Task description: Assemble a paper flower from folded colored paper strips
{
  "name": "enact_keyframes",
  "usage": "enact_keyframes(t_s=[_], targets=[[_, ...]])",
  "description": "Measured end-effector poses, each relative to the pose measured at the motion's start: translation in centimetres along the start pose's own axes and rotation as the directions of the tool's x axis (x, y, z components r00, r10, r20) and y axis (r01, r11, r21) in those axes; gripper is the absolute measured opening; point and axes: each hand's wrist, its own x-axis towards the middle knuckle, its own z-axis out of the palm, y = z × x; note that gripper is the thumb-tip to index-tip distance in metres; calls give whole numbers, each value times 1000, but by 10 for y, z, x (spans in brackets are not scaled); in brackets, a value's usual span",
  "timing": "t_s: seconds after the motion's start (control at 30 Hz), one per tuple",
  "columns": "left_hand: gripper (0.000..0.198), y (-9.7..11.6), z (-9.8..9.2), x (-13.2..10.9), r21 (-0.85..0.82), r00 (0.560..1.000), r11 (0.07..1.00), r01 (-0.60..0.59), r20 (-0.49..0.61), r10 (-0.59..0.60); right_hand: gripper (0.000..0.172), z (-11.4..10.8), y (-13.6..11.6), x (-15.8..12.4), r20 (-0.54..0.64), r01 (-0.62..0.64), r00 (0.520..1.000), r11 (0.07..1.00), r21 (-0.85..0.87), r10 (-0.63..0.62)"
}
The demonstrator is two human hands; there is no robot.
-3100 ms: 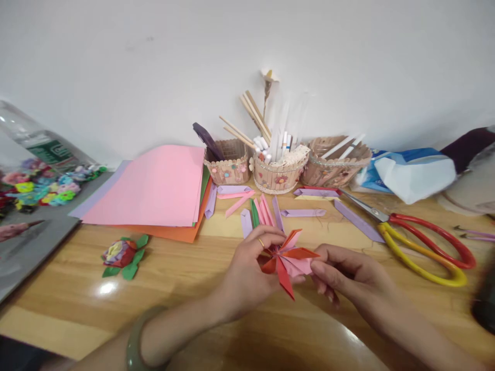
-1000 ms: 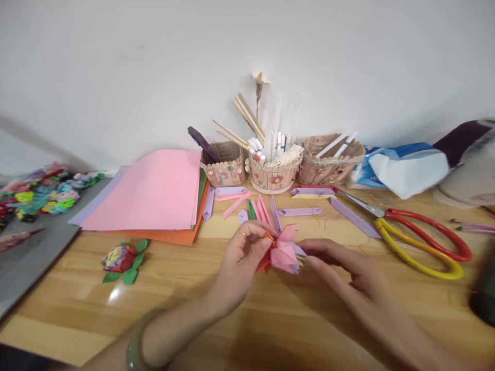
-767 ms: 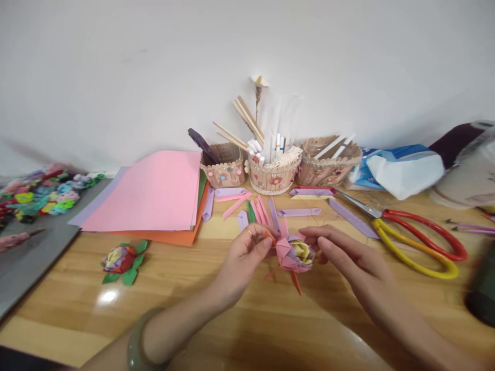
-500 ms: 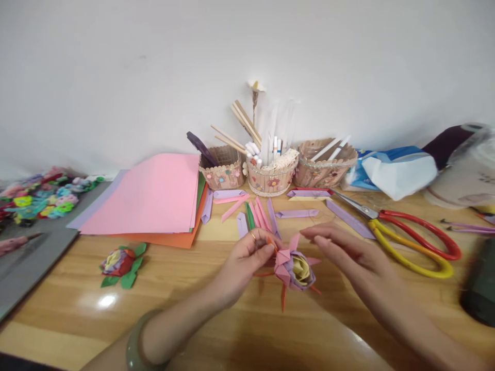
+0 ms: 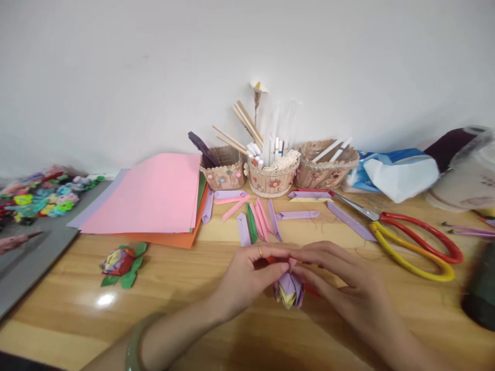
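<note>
Between my two hands is a folded paper flower [image 5: 289,289] with purple and yellow petals facing down toward me and some pink and orange paper partly hidden by fingers. My left hand [image 5: 253,273], with a ring, pinches its upper left side. Fingers of my right hand [image 5: 336,275] close on the flower's top and right side, their tips meeting those of my left hand. Behind the hands lie folded strips in purple [image 5: 243,229], green [image 5: 251,224] and pink [image 5: 260,220]. A second paper flower [image 5: 118,262] with green leaves rests on the table to the left.
Stacked coloured paper [image 5: 147,198] lies back left, beside a grey mat [image 5: 58,245] with colourful trinkets. Three decorated baskets [image 5: 273,180] stand by the wall. Large scissors [image 5: 421,242] lie at the right, near a tissue pack [image 5: 402,172] and a dark object [image 5: 479,288].
The flower has tilted, its yellow centre now facing downward. My right hand has moved left onto it, and both hands' fingertips have come together.
</note>
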Motion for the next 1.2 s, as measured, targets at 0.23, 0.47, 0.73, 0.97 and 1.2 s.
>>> enact_keyframes(t_s=[0.23, 0.47, 0.73, 0.97, 1.2], targets=[[17, 0, 4, -3, 5, 994, 1000, -15, -109, 16, 14, 3, 2, -3, -32, -10, 999, 989, -145, 5], [19, 1, 6, -3, -36, 989, 997, 62, -134, -67, 11, 4, 3, -3, -1, 10, 1000, 990, -141, -11], [10, -1, 2, 0, 163, 978, 978, -127, -144, 151, 13, 3, 3, -1, 34, -76, 996, 984, -161, 82], [20, 2, 4, 0, 100, 989, 995, -5, -148, 20, 21, 4, 9, 0, 106, -216, 969, 974, -68, 223], [18, 4, 6, 0, 73, 981, 993, 97, -176, -83, 25, 6, 12, 1, 126, -322, 941, 946, 41, 315]])
